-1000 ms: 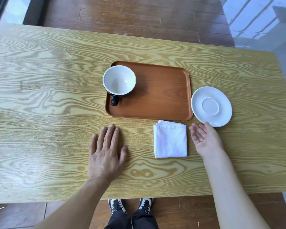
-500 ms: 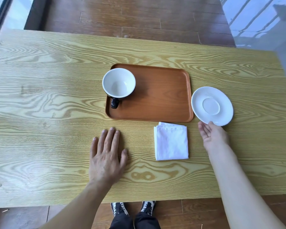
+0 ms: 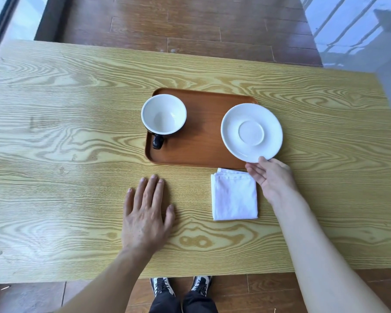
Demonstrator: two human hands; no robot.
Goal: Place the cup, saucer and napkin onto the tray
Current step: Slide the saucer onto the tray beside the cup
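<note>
Left hand [image 3: 147, 213]: mine, nearest to me, lying palm down on the table [image 3: 54, 143] with fingers spread flat, grasping nothing.
Napkin [image 3: 234, 195]: folded white square on the table, between my two hands, touching the inner edge of my right hand; not yet on the tray.
Right hand [image 3: 271, 177]: palm turned up, fingers loosely curled, pinching the near rim of the saucer; forearm reaches in from the lower right.
Saucer [image 3: 251, 132]: just beyond my right fingertips, held by its near edge, apparently tilted and lifted; it overlaps the right end of the tray, with its right part hanging out past the tray's edge.
Key relation: the free floor of the tray lies ahead and to the left of my right hand; I judge a short carry that way is needed.
Tray [image 3: 199, 141]: brown, long axis running across me, left to right.
Cup [image 3: 164, 115]: farthest, beyond my left hand, upright on the tray's left end, dark handle pointing towards me.
</note>
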